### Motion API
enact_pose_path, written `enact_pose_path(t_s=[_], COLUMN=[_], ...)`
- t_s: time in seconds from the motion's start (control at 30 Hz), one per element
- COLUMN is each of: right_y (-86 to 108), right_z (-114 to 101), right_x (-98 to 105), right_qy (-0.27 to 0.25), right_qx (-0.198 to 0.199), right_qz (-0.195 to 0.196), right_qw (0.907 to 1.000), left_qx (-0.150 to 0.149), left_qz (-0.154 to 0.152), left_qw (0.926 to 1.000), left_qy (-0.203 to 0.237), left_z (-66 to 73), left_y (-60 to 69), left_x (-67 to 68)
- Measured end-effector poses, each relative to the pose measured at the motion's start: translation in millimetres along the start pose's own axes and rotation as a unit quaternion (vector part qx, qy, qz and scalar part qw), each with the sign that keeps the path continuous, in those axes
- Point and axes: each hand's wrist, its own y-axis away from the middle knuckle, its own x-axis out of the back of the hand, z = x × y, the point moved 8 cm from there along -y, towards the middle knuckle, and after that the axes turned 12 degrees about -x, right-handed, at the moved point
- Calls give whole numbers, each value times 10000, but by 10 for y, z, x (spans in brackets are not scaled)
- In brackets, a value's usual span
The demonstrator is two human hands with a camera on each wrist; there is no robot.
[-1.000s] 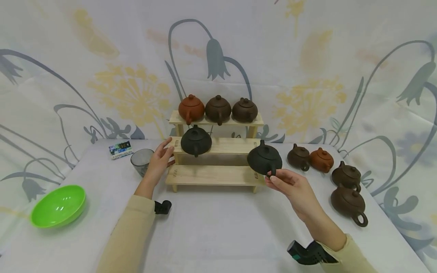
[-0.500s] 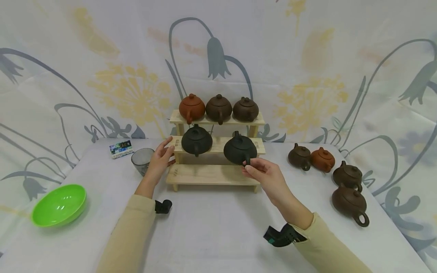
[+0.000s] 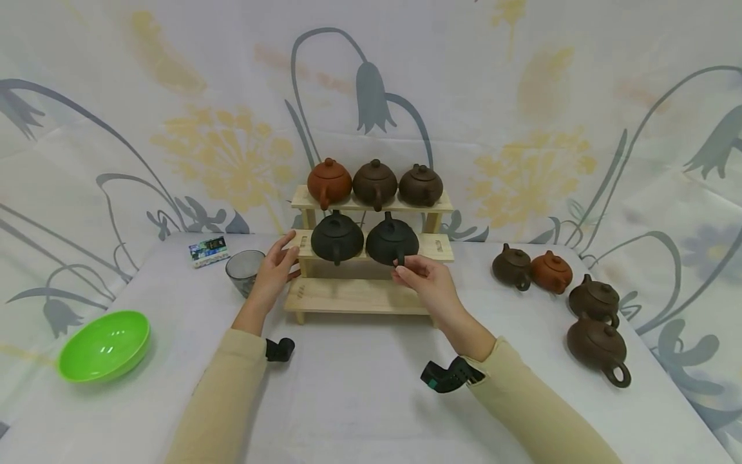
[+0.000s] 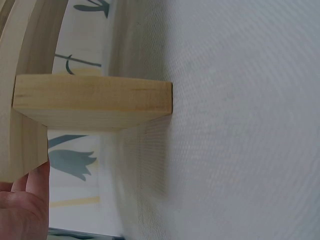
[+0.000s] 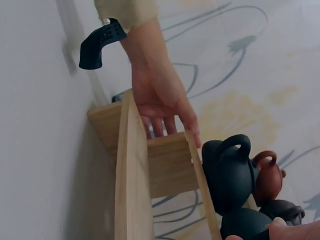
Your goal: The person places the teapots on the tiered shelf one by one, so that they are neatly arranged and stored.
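Note:
My right hand [image 3: 431,283] pinches the handle of a black teapot [image 3: 391,238] at the middle shelf of a three-tier wooden rack [image 3: 348,296]. Close beside it on the left, a second black teapot [image 3: 337,237] rests on that shelf. Whether the held pot's base touches the wood, I cannot tell. At the rack's left end is my left hand [image 3: 274,267]; its thumb lies along the shelf edge and its fairly straight fingers reach past the upright, as the right wrist view shows. Only part of the left hand [image 5: 157,90] is hidden there by the wood.
On the top shelf stand a reddish teapot [image 3: 329,182] and two brown ones. Several more teapots, one a reddish pot [image 3: 551,272], stand on the table at right. Left are a grey glass cup [image 3: 245,269], a small card box [image 3: 209,252] and a green bowl [image 3: 104,346].
My right hand has carried the black teapot leftward from beyond the rack's right end to beside the other black teapot. The left hand has stayed at the rack's left end.

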Motion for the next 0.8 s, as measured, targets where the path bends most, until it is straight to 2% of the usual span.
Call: enact_pose_path(t_s=[0.23, 0.37, 0.5, 0.67, 0.8], right_y=[-69, -51, -15, 36, 62], right_z=[-5, 14, 45, 99, 159], right_x=[-41, 9, 168, 434, 681], right_qy=[21, 383, 671, 513, 591], right_qx=[105, 59, 120, 189, 47], right_qz=[28, 61, 221, 408, 652], right_qw=[9999, 9992, 9974, 9977, 9961], left_qx=[-25, 23, 14, 19, 18], left_qz=[32, 30, 10, 10, 2], left_qw=[10000, 10000, 10000, 10000, 10000], left_qy=[27, -41, -48, -75, -54], left_z=[21, 22, 24, 21, 15], left_y=[5, 11, 9, 8, 4], left_x=[-8, -9, -12, -7, -7])
